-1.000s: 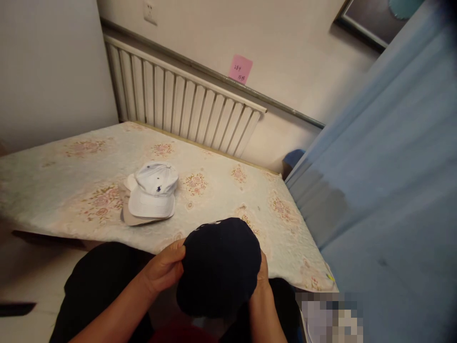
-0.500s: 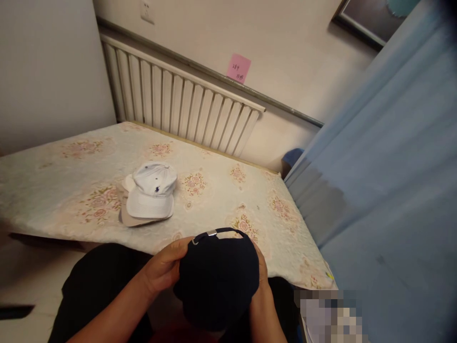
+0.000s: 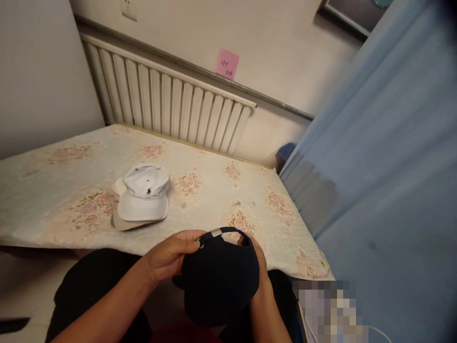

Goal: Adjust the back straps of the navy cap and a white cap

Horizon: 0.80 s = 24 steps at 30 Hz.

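Head view, dark cap (image 3: 221, 283): it is between my two hands, above my lap at the near edge of the floral cover (image 3: 210, 190), with its back opening facing away from me.
Left hand (image 3: 172, 255): I pinch the cap's edge beside one end of the strap, thumb on top.
Right hand (image 3: 263, 267): I grasp the opposite side; the crown hides part of my fingers, so I can't tell how firmly they press.
Strap: it arches over the opening and carries a metal buckle (image 3: 216, 232).
Crown: I judge it light, soft cloth, liable to cave in under a squeeze, but neither slippery nor fragile.
Best hold: the side edges near the strap ends seem firmest; the strap alone would probably let the cap swing.
White cap (image 3: 144, 188): it rests on a beige cap (image 3: 121, 223) on the cover, well apart from my right hand.
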Tool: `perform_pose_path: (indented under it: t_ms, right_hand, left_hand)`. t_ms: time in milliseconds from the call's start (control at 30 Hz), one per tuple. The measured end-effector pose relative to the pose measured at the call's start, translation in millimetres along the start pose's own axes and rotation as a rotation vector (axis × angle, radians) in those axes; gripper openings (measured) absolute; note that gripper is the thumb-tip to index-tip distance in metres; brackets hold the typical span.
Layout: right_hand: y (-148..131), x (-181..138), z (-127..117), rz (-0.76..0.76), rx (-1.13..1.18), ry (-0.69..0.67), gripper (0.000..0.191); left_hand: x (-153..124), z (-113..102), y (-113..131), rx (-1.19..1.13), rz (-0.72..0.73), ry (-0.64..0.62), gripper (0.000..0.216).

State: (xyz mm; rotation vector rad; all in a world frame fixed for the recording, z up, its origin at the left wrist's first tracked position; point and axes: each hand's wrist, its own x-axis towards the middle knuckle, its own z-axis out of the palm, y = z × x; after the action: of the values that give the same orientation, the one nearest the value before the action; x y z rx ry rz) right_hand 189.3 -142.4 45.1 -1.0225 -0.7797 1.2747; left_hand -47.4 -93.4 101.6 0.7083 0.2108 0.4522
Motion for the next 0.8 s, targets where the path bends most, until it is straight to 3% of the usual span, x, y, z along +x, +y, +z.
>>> perform_pose_path:
  t_ms: [133, 333, 567, 800]
  right_hand:
    - [-16.3, 1.3, -2.3, 0.068, 0.115, -0.206, 0.028]
    - [-36.7, 7.6, 6.2, 0.146, 0.000, -0.415, 0.031]
    - [-51.1, 2.8, 23.3, 0.200, -0.154, -0.403, 0.033]
    - [-45.4, 1.8, 19.3, 0.220, -0.179, -0.411, 0.034]
  left_hand:
    - [1.2, -7.0, 3.2, 0.030, -0.033, 0.007, 0.032]
    - [-4.5, -11.6, 10.4, 0.095, -0.087, 0.013, 0.034]
    - [-11.5, 0.8, 19.5, 0.338, -0.178, 0.038, 0.023]
    - [-15.6, -0.3, 19.1, 0.496, -0.226, 0.098, 0.023]
